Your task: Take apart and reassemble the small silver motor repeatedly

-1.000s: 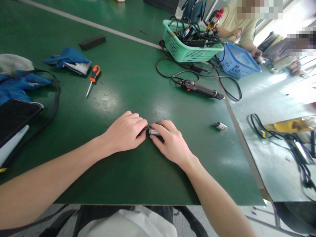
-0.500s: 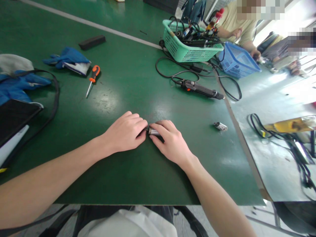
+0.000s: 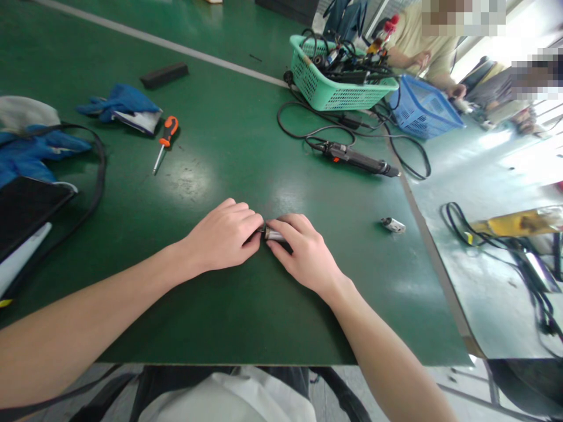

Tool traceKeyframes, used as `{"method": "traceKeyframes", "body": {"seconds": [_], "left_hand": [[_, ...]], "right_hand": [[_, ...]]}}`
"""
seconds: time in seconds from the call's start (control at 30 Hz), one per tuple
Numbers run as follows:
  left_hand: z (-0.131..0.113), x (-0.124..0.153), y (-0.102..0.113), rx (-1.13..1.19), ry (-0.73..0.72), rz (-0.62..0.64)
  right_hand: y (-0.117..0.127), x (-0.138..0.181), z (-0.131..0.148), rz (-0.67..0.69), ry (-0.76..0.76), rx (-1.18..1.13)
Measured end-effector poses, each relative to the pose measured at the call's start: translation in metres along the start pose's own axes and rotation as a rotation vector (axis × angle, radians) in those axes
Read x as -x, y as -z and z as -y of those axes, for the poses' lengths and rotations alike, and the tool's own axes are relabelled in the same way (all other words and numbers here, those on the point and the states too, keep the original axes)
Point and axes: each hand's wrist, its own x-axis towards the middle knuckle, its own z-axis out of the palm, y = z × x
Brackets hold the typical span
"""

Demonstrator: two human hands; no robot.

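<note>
Low over the green tabletop, my right hand [image 3: 301, 249] is closed around a small silver metal cylinder [image 3: 275, 235], its left end showing between thumb and forefinger. My left hand [image 3: 226, 234] is closed right beside it, thumb and forefinger pinched at a thin dark part that meets the cylinder's end. Most of what the left fingers grip is hidden under them. A similar-looking small silver metal piece [image 3: 393, 225] lies apart on the table to the right.
An orange-and-black screwdriver [image 3: 166, 140] and blue gloves [image 3: 123, 108] lie to the left. A black electric screwdriver [image 3: 358, 158] with a looped cable rests ahead. Behind it stand a green basket [image 3: 343, 97] of cables and a blue basket [image 3: 424, 108]; a person sits beyond.
Both my hands and the cylinder stay in place. At the back right, the other person's hand has shifted slightly.
</note>
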Motion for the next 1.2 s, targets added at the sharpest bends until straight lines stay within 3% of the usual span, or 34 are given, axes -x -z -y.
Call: {"method": "traceKeyframes", "body": {"seconds": [0.33,0.6,0.73,0.87,1.07,1.13,1.2], "left_hand": [[-0.001,0.000,0.000,0.009,0.007,0.006],[0.003,0.001,-0.002,0.033,0.048,0.041],[0.004,0.001,-0.001,0.031,0.055,0.072],[0.004,0.000,-0.002,0.049,0.074,0.087],[0.005,0.002,-0.005,0.075,0.068,0.084],[0.005,0.002,-0.006,0.080,0.070,0.080],[0.005,0.002,-0.006,0.081,0.071,0.075]], "right_hand": [[0.001,0.000,0.001,0.017,0.013,0.003],[0.021,-0.003,0.010,0.224,0.101,0.254],[0.032,-0.014,0.004,0.277,0.068,0.387],[0.051,-0.031,-0.037,0.296,-0.062,0.549],[0.100,-0.035,-0.142,0.349,-0.272,0.674],[0.116,-0.025,-0.170,0.295,-0.325,0.641],[0.130,-0.011,-0.188,0.150,-0.407,0.567]]}}
